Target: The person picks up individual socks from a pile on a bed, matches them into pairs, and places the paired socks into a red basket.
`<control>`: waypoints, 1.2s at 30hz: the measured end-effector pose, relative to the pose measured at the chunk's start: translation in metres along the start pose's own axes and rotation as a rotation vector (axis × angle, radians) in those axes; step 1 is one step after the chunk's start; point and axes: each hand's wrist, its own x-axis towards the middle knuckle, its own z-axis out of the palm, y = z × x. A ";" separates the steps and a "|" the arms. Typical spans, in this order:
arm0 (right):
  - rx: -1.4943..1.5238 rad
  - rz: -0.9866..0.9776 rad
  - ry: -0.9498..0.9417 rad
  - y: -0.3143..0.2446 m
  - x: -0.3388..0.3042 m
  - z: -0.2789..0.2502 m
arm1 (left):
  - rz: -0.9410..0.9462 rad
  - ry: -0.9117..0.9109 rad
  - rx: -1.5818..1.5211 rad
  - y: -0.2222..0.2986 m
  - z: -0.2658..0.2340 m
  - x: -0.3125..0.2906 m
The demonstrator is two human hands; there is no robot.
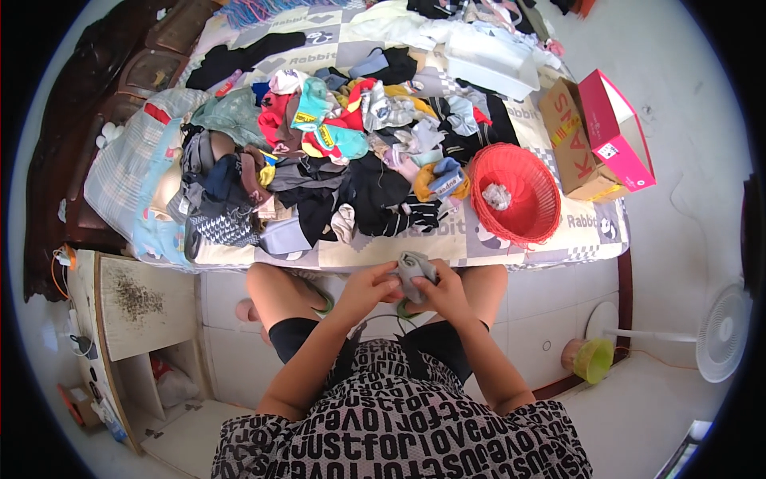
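Note:
In front of my lap, just off the bed's near edge, both hands hold a small rolled-up grey piece of cloth that looks like a sock. My left hand is closed with its fingertips against the roll's left side. My right hand grips it from the right, thumb across the front. Beyond them on the bed lies a mixed heap of clothes and socks in many colours. To the right of the heap, a red woven basket holds a crumpled whitish bundle.
A brown cardboard box and a pink box stand right of the basket. Behind them is a clear plastic bin. A wooden cabinet stands at left; a white fan and a yellow-green bucket are at right.

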 end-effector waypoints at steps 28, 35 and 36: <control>-0.657 0.016 0.192 0.020 0.022 0.053 | 0.516 0.467 0.712 -0.036 0.041 0.016; -0.297 0.007 0.485 0.050 0.034 0.032 | 0.564 0.359 0.624 -0.008 0.069 0.007; -0.297 -0.052 0.587 0.036 0.034 0.020 | 0.491 0.417 0.617 -0.003 0.056 0.010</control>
